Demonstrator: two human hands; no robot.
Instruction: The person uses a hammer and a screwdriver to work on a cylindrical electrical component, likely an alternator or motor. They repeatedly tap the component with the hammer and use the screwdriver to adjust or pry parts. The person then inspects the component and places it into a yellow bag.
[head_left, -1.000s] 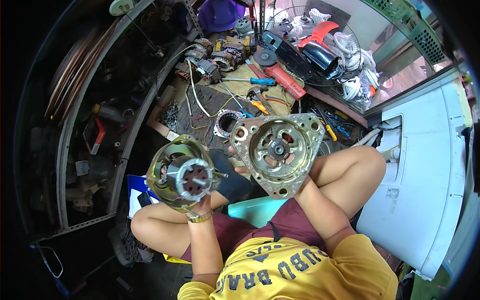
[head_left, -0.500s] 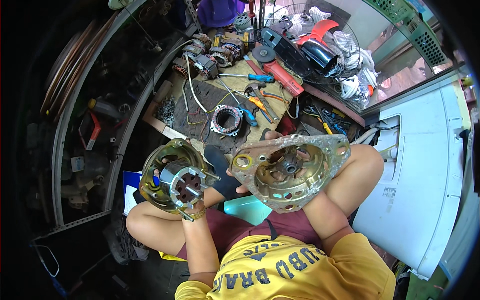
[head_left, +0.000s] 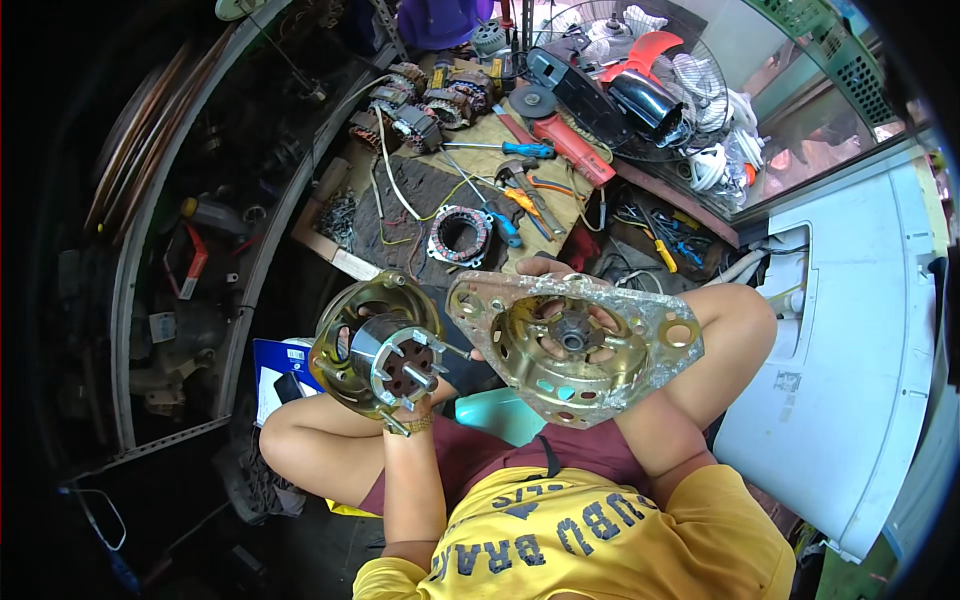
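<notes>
Held up on the left is a round yellowish metal motor end housing [head_left: 328, 352], with a silver rotor [head_left: 383, 352] seated in it, its shaft pointing toward me and studs standing around. My left hand [head_left: 424, 404] is closed on this housing from behind, mostly hidden by it. My right hand [head_left: 545, 267] grips a worn motor end bracket [head_left: 640, 375] with a wide triangular flange and a central bearing hole. Some of its fingers show above the rim and through the openings. The two parts are close together but apart. Beyond them, a wound stator ring [head_left: 460, 236] lies on the work board.
Several wound stators [head_left: 415, 125] crowd the board's far left. Screwdrivers [head_left: 525, 150], a hammer [head_left: 520, 180] and a red angle grinder [head_left: 570, 150] lie to their right. A fan motor unit [head_left: 645, 105] stands behind. A large white panel [head_left: 820, 400] leans at my right.
The housing with the rotor has shifted right, toward the bracket. The bracket has turned in my right hand, its left corner rising and its right corner dropping. Both stay held.
</notes>
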